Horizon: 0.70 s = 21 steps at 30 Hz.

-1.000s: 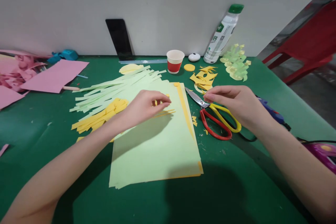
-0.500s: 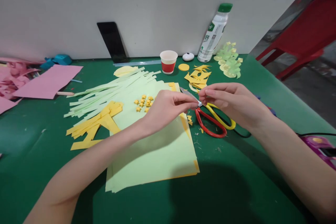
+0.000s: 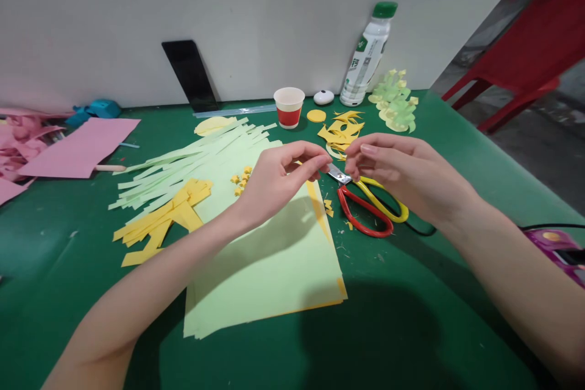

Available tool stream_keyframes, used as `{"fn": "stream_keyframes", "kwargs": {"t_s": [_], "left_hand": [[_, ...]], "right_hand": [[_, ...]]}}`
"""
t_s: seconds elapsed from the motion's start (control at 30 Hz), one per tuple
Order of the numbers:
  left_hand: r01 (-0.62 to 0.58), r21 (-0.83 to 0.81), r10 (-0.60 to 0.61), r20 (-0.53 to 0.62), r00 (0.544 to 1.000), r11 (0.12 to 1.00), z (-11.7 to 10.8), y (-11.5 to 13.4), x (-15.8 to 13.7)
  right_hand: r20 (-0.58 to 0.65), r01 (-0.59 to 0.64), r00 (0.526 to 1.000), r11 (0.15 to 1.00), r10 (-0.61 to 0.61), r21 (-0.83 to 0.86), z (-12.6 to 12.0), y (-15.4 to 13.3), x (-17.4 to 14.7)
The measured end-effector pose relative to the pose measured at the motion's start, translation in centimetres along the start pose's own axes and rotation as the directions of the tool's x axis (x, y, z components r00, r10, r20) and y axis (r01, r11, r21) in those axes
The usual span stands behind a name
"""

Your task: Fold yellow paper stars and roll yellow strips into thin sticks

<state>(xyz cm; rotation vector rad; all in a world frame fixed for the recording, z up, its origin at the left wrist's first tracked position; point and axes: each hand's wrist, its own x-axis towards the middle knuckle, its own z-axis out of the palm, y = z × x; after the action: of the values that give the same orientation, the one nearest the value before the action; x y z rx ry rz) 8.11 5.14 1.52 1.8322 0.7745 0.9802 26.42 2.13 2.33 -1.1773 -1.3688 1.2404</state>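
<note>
My left hand [image 3: 278, 180] is closed in a pinch over light green paper sheets [image 3: 269, 262]; whatever sits between thumb and fingertips is too small to make out. Facing it, a short gap away, my right hand [image 3: 402, 167] has its fingers curled together with the thumb against them, and anything inside is hidden. Scissors [image 3: 365, 210] with one red and one yellow handle lie below and between the hands. Several small folded yellow paper stars [image 3: 241, 181] rest on the green paper, partly covered by my left hand. Yellow paper strips [image 3: 159, 225] and light green strips [image 3: 183, 155] are at left.
Along the wall stand a black phone [image 3: 191, 76], a red and white paper cup [image 3: 289, 108], a white case [image 3: 323, 97] and a bottle [image 3: 368, 58]. Yellow scraps [image 3: 342, 133] and a green paper decoration [image 3: 395, 103] lie at back right. Pink paper [image 3: 82, 146] is at left.
My hands have drawn apart: the left moved left and slightly up, over some of the stars. More of the scissor blades now shows. The view has shifted slightly.
</note>
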Motion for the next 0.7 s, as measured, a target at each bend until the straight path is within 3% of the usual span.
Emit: {"fn": "stream_keyframes", "kwargs": {"t_s": [0.13,0.27,0.4,0.57,0.7], "left_hand": [[0.009,0.043,-0.012,0.067,0.998,0.999,0.4,-0.4,0.0],[0.045,-0.033,-0.041,0.119,0.992,0.998,1.0,0.0,-0.3],[-0.062,-0.065,0.062,0.011,0.998,0.996,1.3,0.7,-1.0],[-0.243,0.005,0.242,-0.101,0.965,0.97,1.4,1.5,-2.1],[-0.31,0.11,0.323,-0.127,0.938,0.944,1.5,2.1,-2.5]], "right_hand": [[0.05,-0.014,0.999,1.0,0.012,0.022,0.0,0.0,0.0],[0.118,-0.025,0.993,0.999,0.02,0.038,0.2,-0.3,-0.1],[0.176,-0.022,0.984,0.999,0.015,0.036,0.6,-1.2,-0.7],[0.236,0.04,0.971,0.999,-0.042,0.011,1.2,-1.8,-1.6],[0.254,0.015,0.965,0.986,-0.057,0.165,1.7,-1.6,-2.0]]}}
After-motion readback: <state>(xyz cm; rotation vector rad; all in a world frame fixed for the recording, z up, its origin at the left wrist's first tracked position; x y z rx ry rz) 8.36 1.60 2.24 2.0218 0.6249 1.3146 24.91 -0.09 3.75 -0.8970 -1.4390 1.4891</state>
